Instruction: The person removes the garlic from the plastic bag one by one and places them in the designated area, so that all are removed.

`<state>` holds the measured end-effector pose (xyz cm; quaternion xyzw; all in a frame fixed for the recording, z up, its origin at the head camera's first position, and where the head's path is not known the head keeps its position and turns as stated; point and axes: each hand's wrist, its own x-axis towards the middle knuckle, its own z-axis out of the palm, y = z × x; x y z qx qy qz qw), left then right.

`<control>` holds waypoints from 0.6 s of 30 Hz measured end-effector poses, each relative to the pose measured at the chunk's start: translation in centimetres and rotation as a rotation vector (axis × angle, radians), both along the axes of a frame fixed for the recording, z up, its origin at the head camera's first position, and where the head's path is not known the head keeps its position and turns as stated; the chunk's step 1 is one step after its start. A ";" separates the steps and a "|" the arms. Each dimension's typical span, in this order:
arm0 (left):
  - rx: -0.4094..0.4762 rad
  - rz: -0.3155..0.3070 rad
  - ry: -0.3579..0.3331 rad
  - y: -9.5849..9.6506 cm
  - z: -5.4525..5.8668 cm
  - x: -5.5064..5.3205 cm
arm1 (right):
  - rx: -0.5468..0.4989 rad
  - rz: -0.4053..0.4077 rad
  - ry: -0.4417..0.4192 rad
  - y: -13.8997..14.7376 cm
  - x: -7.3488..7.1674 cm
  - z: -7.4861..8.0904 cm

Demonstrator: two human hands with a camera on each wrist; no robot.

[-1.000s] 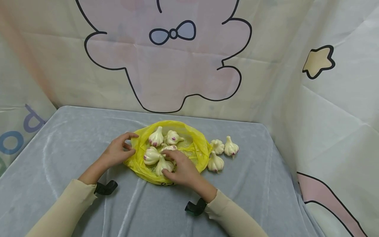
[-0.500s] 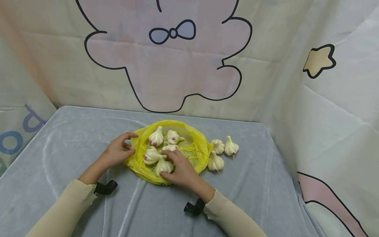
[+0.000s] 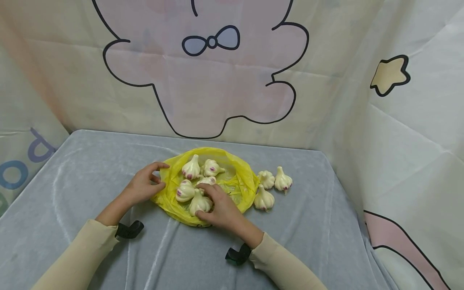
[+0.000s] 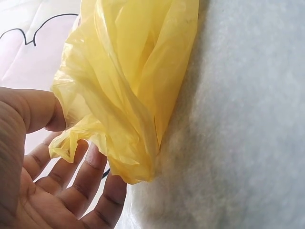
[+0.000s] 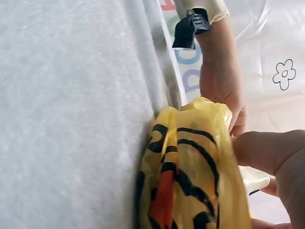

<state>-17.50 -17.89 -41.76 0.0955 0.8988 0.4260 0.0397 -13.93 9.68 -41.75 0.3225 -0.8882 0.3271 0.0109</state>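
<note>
In the head view a yellow plastic bag [image 3: 250,177] lies with its mouth spread on the grey cloth, several garlic bulbs inside. My left hand [image 3: 143,185] holds the bag's left rim; the left wrist view shows its thumb and fingers [image 4: 90,167] on either side of the bag's edge. Over the front of the bag, my right hand [image 3: 222,205] grips a garlic bulb [image 3: 200,203] between thumb and fingers. Next to that bulb lies another garlic bulb [image 3: 185,191]. The bag's wall [image 5: 198,157] mostly hides the gripped bulb in the right wrist view.
Outside the bag, to its right, sit a garlic bulb [image 3: 264,198], a second bulb [image 3: 266,179] and a third bulb [image 3: 283,179]. Grey cloth [image 3: 301,225] covers the table. A printed curtain [image 3: 232,92] rises behind it.
The right hand stays at the front bulb with only a slight shift. That bulb sits a little more upright than half a second ago. The left hand and bag look the same.
</note>
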 end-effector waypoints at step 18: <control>0.019 -0.010 -0.006 -0.2 0.1 -0.1 | -0.074 -0.005 -0.101 0.9 -0.2 2.5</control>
